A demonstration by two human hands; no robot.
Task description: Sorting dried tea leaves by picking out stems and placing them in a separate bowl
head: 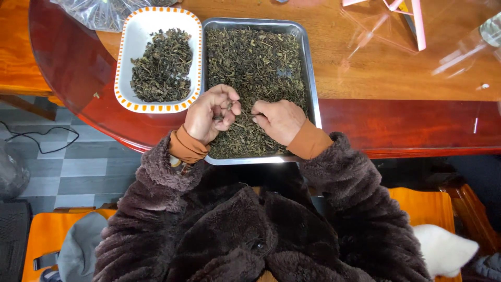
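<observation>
Both hands worked over the metal tray (pixel 309 78), which sat at the near edge of the tabletop (pixel 396 68) and overhung it slightly toward the person. The tray was spread with dried dark-green leaves (pixel 255 62). The left hand (pixel 211 115) was curled, its fingers (pixel 229 107) pinched shut on what looked like a small stem or leaf piece, though the bit itself was too small to make out for certain. The right hand (pixel 279 121) lay palm down on the leaves, its fingers (pixel 259 110) drawn together and pressing into the pile; whether they held anything could not be told.

Just beside the tray, touching or nearly so, stood a white dish with an orange-dotted rim (pixel 125 57) carrying a smaller heap of leaves (pixel 162 65).

The likeliest trouble seemed the tray itself: with its near rim past the table edge and both wrists leaning on that end, a heavier press could have tipped it into the person's lap. Loose crumbs could also have been flicked over the low rim onto the glossy wood, and a pinched piece carried toward the dish could have dropped between the two vessels
</observation>
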